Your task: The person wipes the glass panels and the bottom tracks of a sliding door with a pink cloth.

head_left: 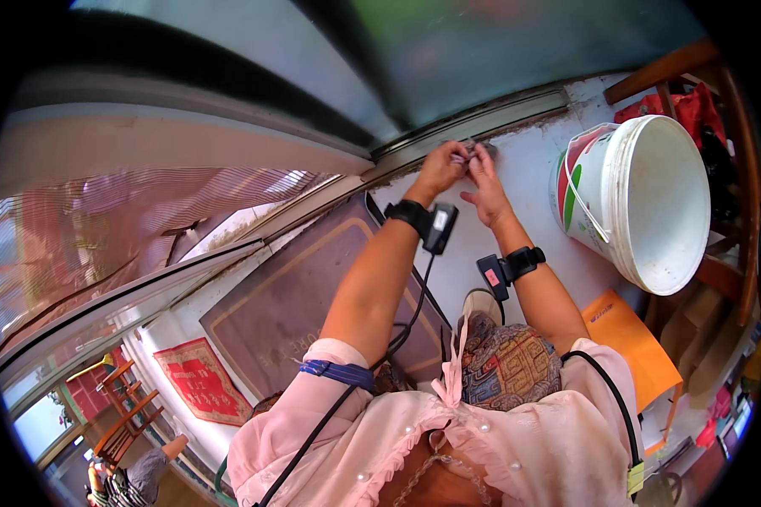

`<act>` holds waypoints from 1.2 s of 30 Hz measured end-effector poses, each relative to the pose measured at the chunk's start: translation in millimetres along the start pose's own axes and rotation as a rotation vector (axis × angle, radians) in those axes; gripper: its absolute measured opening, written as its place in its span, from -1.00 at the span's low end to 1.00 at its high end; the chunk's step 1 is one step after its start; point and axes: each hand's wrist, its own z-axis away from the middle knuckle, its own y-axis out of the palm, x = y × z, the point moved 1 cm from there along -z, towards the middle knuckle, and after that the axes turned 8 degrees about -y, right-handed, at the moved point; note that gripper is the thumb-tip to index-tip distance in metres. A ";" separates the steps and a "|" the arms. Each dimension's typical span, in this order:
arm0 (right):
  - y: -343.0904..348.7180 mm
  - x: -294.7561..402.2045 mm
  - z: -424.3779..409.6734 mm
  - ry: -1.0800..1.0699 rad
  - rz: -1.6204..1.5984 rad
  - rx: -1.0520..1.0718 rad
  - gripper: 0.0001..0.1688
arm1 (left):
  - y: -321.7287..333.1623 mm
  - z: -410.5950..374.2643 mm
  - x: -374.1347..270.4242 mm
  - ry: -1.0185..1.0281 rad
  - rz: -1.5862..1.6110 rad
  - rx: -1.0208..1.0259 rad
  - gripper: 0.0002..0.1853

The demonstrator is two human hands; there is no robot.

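Note:
Out in front of me, both hands are close together beside the metal sliding-door track [507, 117]. My left hand [442, 168] has its fingers closed on a crumpled greyish cloth [465, 149]. The fingers of my right hand [488, 190] press on the same bunched cloth from the other side, its thumb held apart. Part of the cloth is hidden under the fingers. Beneath the hands lies the white floor [520, 184], with dirt along the track's edge.
A white plastic bucket [666, 206] is at the right, beside a wooden rack [745, 190]. An orange stool [634, 352] is near my right elbow. A brown doormat [279, 304] lies left, beyond it a red mat [203, 383]. Frosted glass [482, 57] rises ahead. Another person [139, 475] sits far left.

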 end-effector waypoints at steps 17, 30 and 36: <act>105.6 -57.7 -33.3 -0.978 1.775 0.820 -0.64 | -152.8 223.9 -39.7 0.056 -0.036 -0.625 -0.66; 108.6 -51.3 -40.3 -0.981 1.752 0.877 -0.74 | -180.9 368.3 -217.5 0.231 -0.126 -0.632 -0.71; 76.7 -16.7 -58.1 -0.857 1.847 0.743 -0.82 | -144.7 420.2 -251.5 0.406 -0.177 -0.711 -0.72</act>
